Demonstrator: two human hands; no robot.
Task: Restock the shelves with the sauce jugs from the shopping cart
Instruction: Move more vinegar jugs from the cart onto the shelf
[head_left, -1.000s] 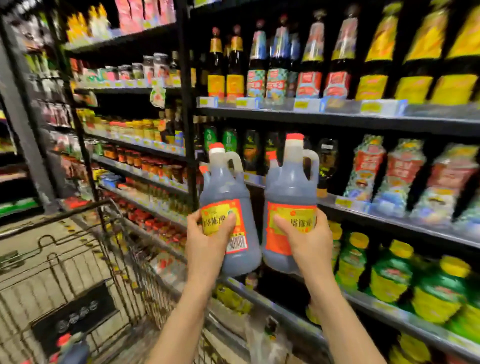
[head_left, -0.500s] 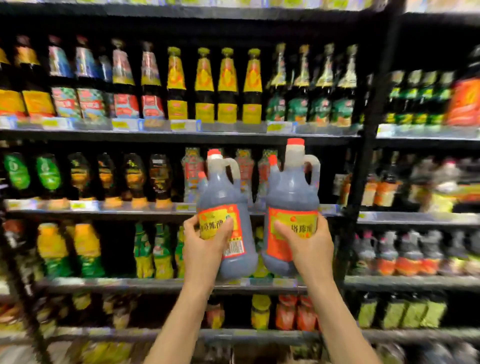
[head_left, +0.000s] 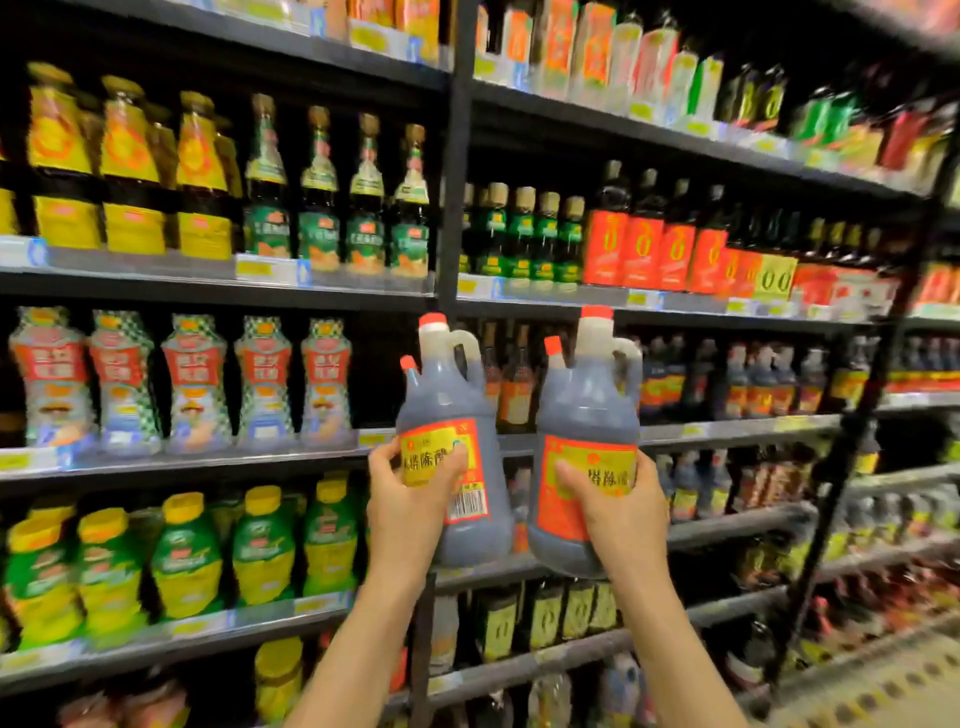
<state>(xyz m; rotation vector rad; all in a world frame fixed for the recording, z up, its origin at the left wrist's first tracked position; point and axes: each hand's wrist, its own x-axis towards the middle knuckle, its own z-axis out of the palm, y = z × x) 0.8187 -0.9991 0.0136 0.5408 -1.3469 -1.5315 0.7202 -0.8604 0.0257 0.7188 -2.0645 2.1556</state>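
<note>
Sauce jugs are held upright, red caps up, long axes near vertical, side by side in front of the shelves. The left jug is gripped round its belly by the left hand, the right jug by the right hand, fingers curled over the labels. Red-and-yellow labels carry Chinese characters, partly covered by the fingers; a barcode is seen on the left jug. Shelf bottles behind are blurred.
</note>
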